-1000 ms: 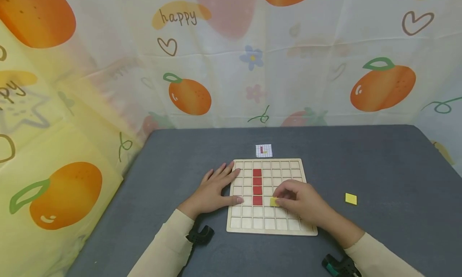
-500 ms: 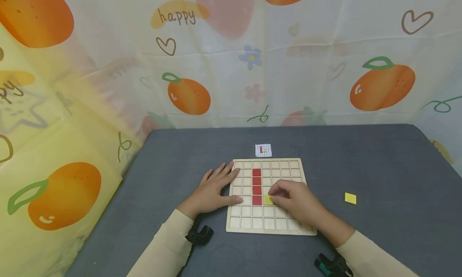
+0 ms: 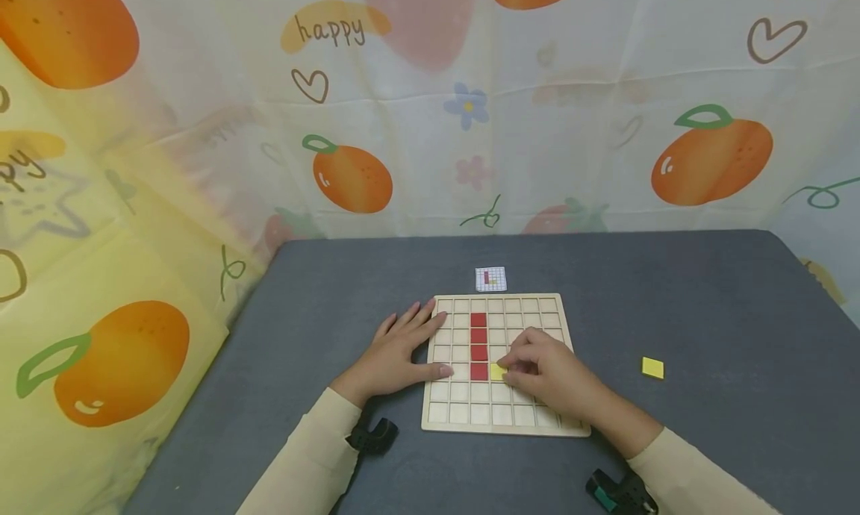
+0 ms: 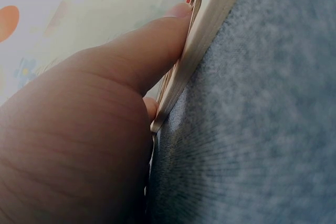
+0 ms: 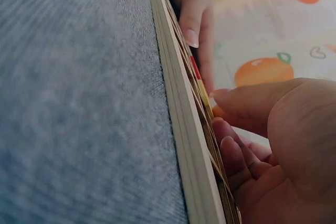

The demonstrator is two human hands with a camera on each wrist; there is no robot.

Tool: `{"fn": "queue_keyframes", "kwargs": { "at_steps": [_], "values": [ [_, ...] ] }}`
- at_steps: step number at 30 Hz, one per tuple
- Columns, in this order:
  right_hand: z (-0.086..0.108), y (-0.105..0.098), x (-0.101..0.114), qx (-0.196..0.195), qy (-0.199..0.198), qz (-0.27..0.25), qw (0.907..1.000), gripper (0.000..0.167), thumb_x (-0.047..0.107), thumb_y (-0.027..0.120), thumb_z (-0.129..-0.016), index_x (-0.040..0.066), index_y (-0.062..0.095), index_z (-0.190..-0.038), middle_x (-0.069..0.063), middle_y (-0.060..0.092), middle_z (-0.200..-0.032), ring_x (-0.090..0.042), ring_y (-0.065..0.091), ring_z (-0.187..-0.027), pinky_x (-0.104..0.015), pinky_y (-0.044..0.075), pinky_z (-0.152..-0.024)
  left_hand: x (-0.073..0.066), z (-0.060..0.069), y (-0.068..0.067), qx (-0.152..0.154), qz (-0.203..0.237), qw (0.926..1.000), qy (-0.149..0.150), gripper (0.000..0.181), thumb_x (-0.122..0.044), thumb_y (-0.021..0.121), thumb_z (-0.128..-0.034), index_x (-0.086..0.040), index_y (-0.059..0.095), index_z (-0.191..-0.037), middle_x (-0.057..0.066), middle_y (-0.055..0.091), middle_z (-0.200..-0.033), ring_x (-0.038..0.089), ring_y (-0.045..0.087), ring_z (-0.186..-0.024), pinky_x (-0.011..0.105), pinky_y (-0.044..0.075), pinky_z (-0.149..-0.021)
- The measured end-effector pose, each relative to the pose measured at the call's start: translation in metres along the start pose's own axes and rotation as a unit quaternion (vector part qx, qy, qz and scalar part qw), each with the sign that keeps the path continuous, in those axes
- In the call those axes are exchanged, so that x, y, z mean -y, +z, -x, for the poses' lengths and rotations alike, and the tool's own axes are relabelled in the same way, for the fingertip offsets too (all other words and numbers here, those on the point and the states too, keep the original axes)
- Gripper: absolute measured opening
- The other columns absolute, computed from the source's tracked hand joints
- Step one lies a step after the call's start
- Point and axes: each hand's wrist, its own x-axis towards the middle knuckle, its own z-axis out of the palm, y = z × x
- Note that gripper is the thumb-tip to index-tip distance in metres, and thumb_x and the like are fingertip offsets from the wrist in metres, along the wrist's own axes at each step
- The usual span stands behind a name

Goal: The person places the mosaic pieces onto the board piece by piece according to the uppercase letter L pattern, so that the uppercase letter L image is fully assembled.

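Note:
A wooden grid board [image 3: 497, 429] lies on the table, with a column of several red square tiles [image 3: 478, 336] in its cells. My left hand [image 3: 396, 354] rests with spread fingers on the board's left edge, its thumb over the border cells. My right hand [image 3: 554, 369] is over the board, thumb and index finger at the right part of a yellow square tile [image 3: 497, 372]. That tile sits in the cell right of the lowest red one, partly covered by the fingertips. In the right wrist view the thumb and curled fingers touch the yellow tile [image 5: 204, 94] at board level.
Another yellow tile [image 3: 652, 368] lies on the grey table [image 3: 725, 425] to the right of the board. Behind the board is a small printed card [image 3: 490, 279] with a red and yellow grid pattern. A fruit-printed cloth [image 3: 571, 149] hangs behind the table.
My right hand has moved left with the yellow tile, which now lies beside the lowest red tile. Its index finger has lifted slightly since half a second ago. The left hand has stayed still.

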Motion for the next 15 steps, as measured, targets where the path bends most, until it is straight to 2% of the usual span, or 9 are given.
{"fn": "queue_keyframes", "kwargs": {
  "at_steps": [7, 10, 15],
  "values": [
    [0.0016, -0.0036, -0.0003, 0.026, -0.008, -0.018, 0.9995, 0.016, 0.008, 0.083, -0.098, 0.006, 0.085, -0.114, 0.003, 0.061, -0.109, -0.010, 0.057, -0.086, -0.030, 0.052, -0.073, 0.0001, -0.0001, -0.0003, -0.001, 0.003, 1.0000, 0.003, 0.101, -0.073, 0.069, -0.0963, -0.025, 0.029, -0.175, -0.004, 0.010, -0.181, 0.022, 0.002, -0.166, 0.059, -0.002, -0.128],
    [0.0020, -0.0050, -0.0014, 0.031, -0.005, -0.043, 0.9986, 0.023, 0.011, 0.082, -0.100, 0.005, 0.083, -0.122, 0.000, 0.062, -0.110, -0.012, 0.059, -0.087, -0.030, 0.054, -0.074, 0.0003, 0.0000, 0.0000, -0.002, 0.002, 1.0000, 0.003, 0.101, -0.073, 0.069, -0.0963, -0.025, 0.029, -0.175, -0.004, 0.010, -0.181, 0.022, 0.003, -0.166, 0.059, -0.002, -0.128],
    [0.0034, -0.0093, -0.0024, 0.035, 0.017, -0.101, 0.9941, 0.035, 0.018, 0.076, -0.107, 0.003, 0.073, -0.137, -0.005, 0.068, -0.116, -0.019, 0.066, -0.097, -0.033, 0.057, -0.083, 0.0000, 0.0001, 0.0003, 0.000, 0.004, 1.0000, 0.004, 0.100, -0.073, 0.069, -0.0966, -0.024, 0.029, -0.175, -0.004, 0.010, -0.181, 0.023, 0.002, -0.166, 0.059, -0.002, -0.128]
  ]
}}
